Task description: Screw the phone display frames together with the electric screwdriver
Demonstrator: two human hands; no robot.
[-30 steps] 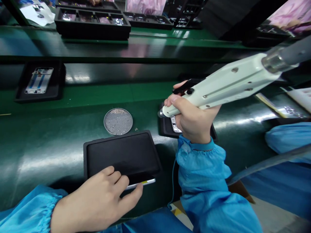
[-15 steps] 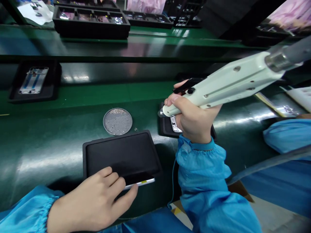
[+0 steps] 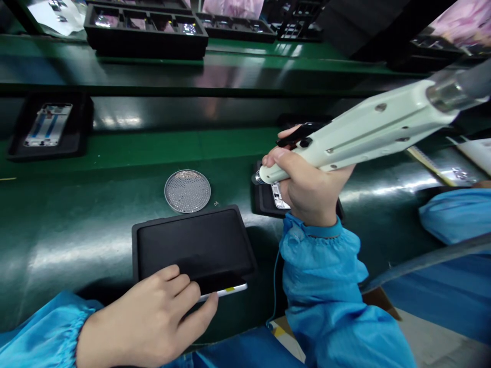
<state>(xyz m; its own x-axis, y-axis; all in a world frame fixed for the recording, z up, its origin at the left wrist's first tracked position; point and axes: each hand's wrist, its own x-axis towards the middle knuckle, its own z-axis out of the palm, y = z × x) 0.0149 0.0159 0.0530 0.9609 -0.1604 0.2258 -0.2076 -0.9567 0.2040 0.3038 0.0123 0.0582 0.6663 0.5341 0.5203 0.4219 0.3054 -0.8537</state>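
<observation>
Quickly: the pale green electric screwdriver point(image 3: 368, 128) sits in your right hand point(image 3: 310, 191), its metal nose at the hand's 9 o'clock and its body running up toward 2 o'clock into a steel collar point(image 3: 447, 92) and grey hose. Right grip is closed, fingers wrapped round the barrel, thumb along it. It looks stiff and moderately light, though the hose may drag, so the barrel near the nose seems the best hold. The nose hangs over a phone frame point(image 3: 279, 197) in a black tray point(image 3: 261, 199).

At your 7 o'clock, left fingers point(image 3: 174, 283) lie spread across a dark slab with a white edge point(image 3: 226, 292), the thumb curled by that edge; whether it's pinching, you can't tell. Probably a phone: likely slippery and fragile, so take it by the edges. It rests on a black padded tray point(image 3: 172, 217) on the green tabletop point(image 3: 115, 148). A perforated metal disc point(image 3: 187, 190) lies at that tray's 11 o'clock, just beyond its rim. Another framed tray point(image 3: 48, 125) sits further out at 10 o'clock.
</observation>
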